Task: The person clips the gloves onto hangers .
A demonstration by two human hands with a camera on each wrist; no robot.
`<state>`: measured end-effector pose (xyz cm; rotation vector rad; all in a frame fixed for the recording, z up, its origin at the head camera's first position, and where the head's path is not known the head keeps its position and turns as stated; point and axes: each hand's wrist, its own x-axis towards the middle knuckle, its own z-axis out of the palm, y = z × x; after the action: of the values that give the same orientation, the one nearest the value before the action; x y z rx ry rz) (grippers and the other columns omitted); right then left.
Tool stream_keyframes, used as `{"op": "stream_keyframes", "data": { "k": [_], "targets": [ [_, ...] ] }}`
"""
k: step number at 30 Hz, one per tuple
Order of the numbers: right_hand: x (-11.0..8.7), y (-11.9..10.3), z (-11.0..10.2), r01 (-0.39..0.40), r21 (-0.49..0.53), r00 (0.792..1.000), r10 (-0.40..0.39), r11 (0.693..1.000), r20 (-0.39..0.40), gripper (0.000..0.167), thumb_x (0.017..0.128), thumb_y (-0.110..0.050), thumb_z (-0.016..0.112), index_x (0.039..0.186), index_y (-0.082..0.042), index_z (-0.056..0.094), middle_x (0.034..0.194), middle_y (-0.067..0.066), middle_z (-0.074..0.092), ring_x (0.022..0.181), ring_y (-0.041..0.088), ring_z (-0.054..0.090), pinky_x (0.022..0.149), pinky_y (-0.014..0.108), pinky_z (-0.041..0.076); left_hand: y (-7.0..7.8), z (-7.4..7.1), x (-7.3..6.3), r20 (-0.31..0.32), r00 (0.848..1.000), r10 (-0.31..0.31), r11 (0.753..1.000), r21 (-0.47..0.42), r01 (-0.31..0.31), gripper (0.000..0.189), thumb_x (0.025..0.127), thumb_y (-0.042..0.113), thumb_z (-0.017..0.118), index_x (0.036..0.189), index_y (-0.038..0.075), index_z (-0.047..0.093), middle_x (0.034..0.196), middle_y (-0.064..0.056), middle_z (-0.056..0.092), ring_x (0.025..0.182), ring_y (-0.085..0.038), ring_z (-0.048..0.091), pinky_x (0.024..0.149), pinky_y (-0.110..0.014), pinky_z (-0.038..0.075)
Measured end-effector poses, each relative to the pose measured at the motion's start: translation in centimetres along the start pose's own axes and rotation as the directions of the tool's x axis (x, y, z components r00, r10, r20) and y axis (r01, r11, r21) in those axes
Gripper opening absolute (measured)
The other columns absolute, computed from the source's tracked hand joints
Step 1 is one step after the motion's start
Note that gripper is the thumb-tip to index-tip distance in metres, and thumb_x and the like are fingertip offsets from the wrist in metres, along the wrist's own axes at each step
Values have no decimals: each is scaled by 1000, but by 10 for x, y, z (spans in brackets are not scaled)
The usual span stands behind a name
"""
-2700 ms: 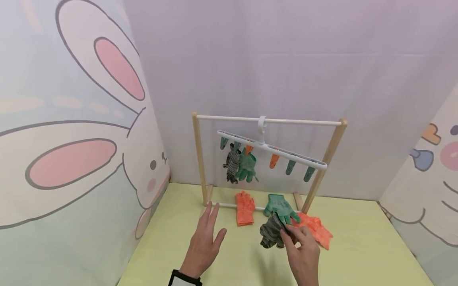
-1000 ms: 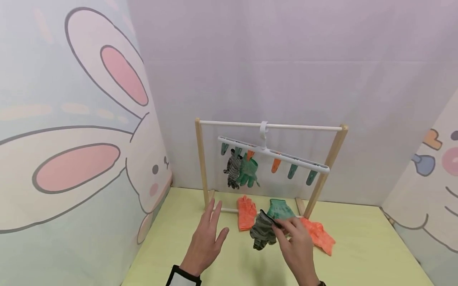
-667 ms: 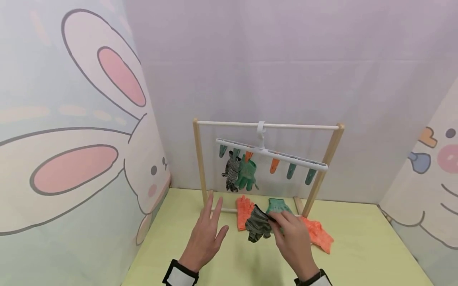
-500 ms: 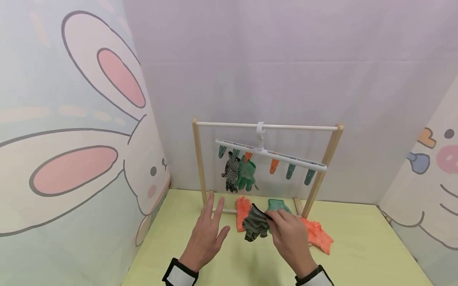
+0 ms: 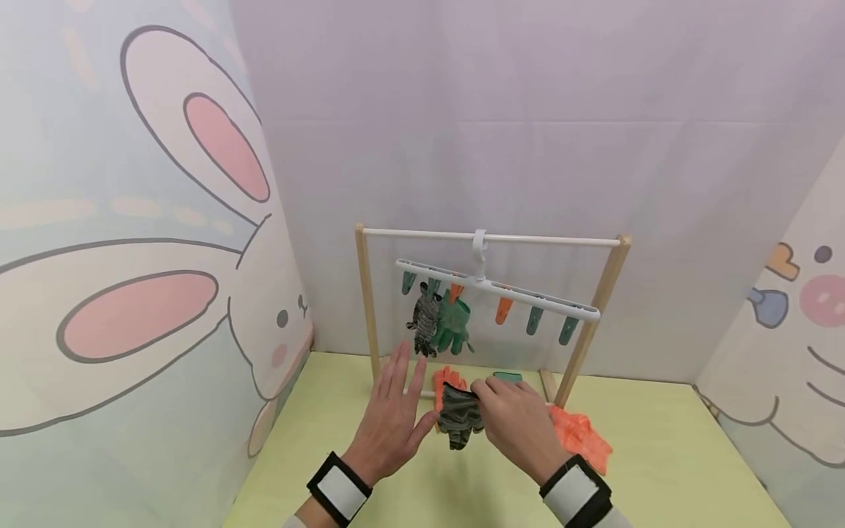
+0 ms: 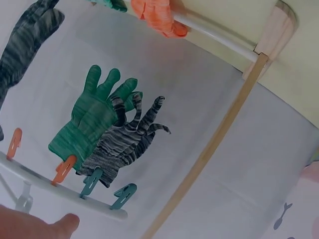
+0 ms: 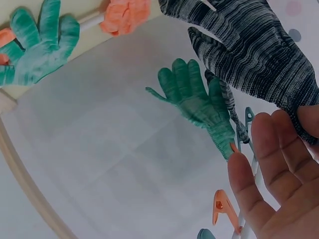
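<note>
A black-and-grey striped knit glove (image 5: 460, 416) dangles above the table, its cuff pinched by my right hand (image 5: 518, 422). In the right wrist view the thumb and fingers meet at the cuff of this striped glove (image 7: 259, 50). My left hand (image 5: 391, 424) is just left of it, fingers extended, with a gap visible between hand and glove. Behind, a white clip hanger (image 5: 541, 298) carries another striped glove (image 5: 426, 321) and a green glove (image 5: 453, 323), both clipped on its left half. Several clips hold nothing, among them an orange clip (image 5: 504, 310).
The hanger hooks over the white top bar (image 5: 416, 234) of a wooden-legged rack (image 5: 368, 301). On the table lie an orange glove (image 5: 449, 377) behind the held one, a mostly hidden green glove (image 5: 507, 377), and crumpled orange material (image 5: 582, 437) at right.
My right hand has carried the striped glove leftward, closer to my left hand. The left hand has shifted slightly right and stays extended. The clipped gloves hang as before.
</note>
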<state>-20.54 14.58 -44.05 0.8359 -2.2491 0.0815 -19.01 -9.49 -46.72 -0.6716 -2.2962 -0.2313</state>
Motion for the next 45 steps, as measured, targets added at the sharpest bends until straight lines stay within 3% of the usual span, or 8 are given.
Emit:
{"op": "stream_keyframes", "data": {
  "k": [11,15,18,25,29,31,38,45],
  "targets": [
    [4,-1,7,-39,82,999,42,996,-33,13,86,-7,69,89,-17,61,71,-7,57,56,7,49,53,22,38,0,12,-4,-130,991,14,999,-44,-20,87,103,68,20,158,1,30,167,-28,17,156,-45,17,129,-51,-1],
    [5,-2,13,-139,202,989,145,969,-12,13,88,-9,71,92,-17,62,75,-8,60,57,4,46,54,21,41,-2,19,-3,-165,986,31,999,-22,-35,91,102,71,18,157,1,32,166,-31,19,155,-48,18,128,-58,1],
    [6,-4,17,-288,395,957,275,873,90,13,91,-8,70,95,-19,62,81,-8,62,61,2,49,56,19,42,-5,27,-3,-169,985,46,999,-22,-50,91,102,71,18,157,0,32,165,-32,18,155,-48,18,127,-60,2],
    [12,-15,23,-569,699,801,484,433,352,12,98,-6,63,100,-18,63,102,1,68,97,16,66,71,25,53,-11,46,-9,-201,975,93,993,-57,-106,90,102,69,25,158,-1,20,162,-37,17,155,-48,16,127,-60,-1],
    [15,-22,26,-633,741,718,528,225,453,7,101,-7,58,105,-12,60,115,9,65,108,26,65,76,30,60,-11,49,-12,-167,983,77,993,-71,-90,90,102,70,26,158,0,19,162,-36,20,152,-43,27,124,-60,23],
    [16,-25,27,-656,737,682,544,163,488,6,102,-9,57,107,-10,59,119,12,63,107,28,66,79,35,62,-9,48,-13,-119,992,43,995,-84,-54,91,102,71,23,159,0,20,164,-33,18,150,-39,32,117,-59,35],
    [27,-25,33,-693,707,634,584,138,507,9,101,-10,55,110,-8,58,113,14,63,97,25,66,80,38,59,-10,42,-10,46,992,-114,986,-116,119,96,98,76,17,164,6,12,172,-17,5,154,-34,28,115,-58,39],
    [39,-19,32,-706,693,623,594,146,509,8,102,-12,54,109,-10,58,114,12,63,93,27,63,70,34,49,-19,43,-4,44,992,-116,991,-62,119,90,101,72,26,164,9,13,172,-14,11,152,-32,32,114,-55,42]
  ]
}}
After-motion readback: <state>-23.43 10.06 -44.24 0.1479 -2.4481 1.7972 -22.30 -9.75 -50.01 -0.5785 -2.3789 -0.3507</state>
